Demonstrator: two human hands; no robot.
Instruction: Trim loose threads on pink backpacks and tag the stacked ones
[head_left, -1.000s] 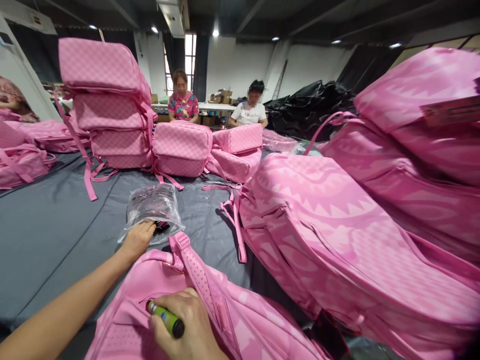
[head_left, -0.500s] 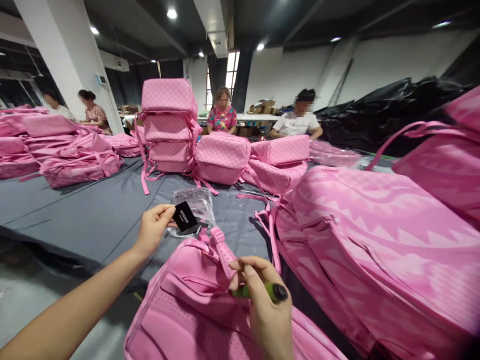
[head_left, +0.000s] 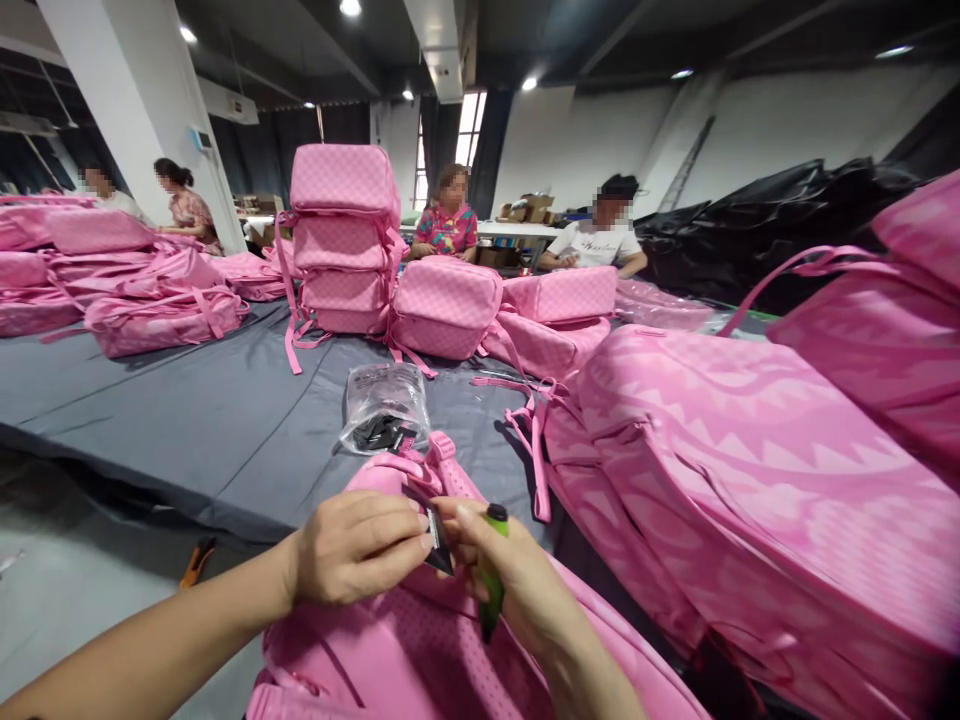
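Over the top of a pink backpack (head_left: 345, 650) at the bottom centre, my left hand (head_left: 364, 545) pinches a small black card (head_left: 439, 550) with white print. Close beside it, my right hand (head_left: 510, 565) is closed round a green tool with a black end (head_left: 493, 580); its fingertips meet the card's edge. What lies between those fingertips is too small to make out. Just beyond the backpack's top strap sits a clear plastic bag (head_left: 386, 395) with black items inside.
Large pink backpacks (head_left: 750, 480) fill the right side. Checkered pink bags (head_left: 345, 180) are stacked at the back of the grey-covered table (head_left: 187, 420), with more bags on the left. An orange-handled tool (head_left: 196, 562) lies at lower left. Several people work beyond.
My left hand has come down and right with the black card, from beside the plastic bag to my right hand. The green tool has turned more upright.
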